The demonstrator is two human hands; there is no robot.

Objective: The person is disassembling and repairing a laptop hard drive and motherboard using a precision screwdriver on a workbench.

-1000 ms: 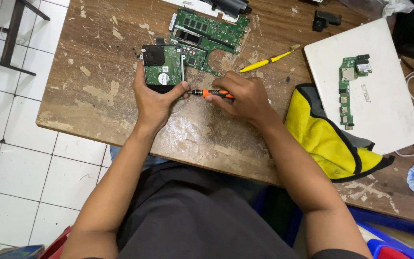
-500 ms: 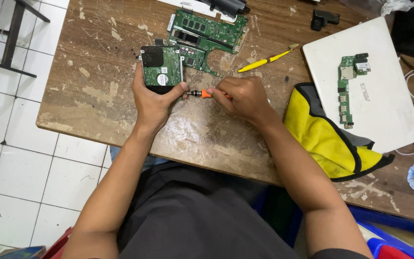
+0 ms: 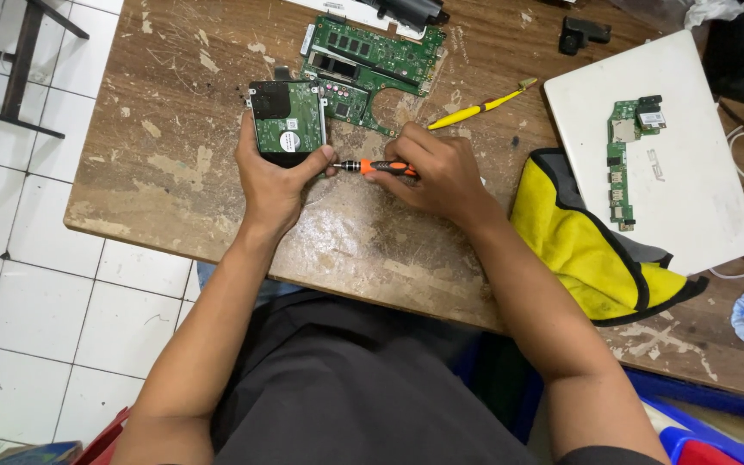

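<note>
Scuffed wooden tabletop (image 3: 174,172) over white floor tiles carries a white laptop lid (image 3: 691,198) with a narrow green board (image 3: 626,164) on it, then a yellow cloth (image 3: 587,250). Beyond the hands lies a green motherboard (image 3: 372,60). Left hand (image 3: 273,185) grips a hard drive (image 3: 288,120) bearing a round white label; right hand (image 3: 437,172) fingers pinch an orange screwdriver (image 3: 376,166), tip at the drive's edge.

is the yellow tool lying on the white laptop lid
No, the yellow tool lies on the bare wooden table, left of the white laptop lid and apart from it.
</note>
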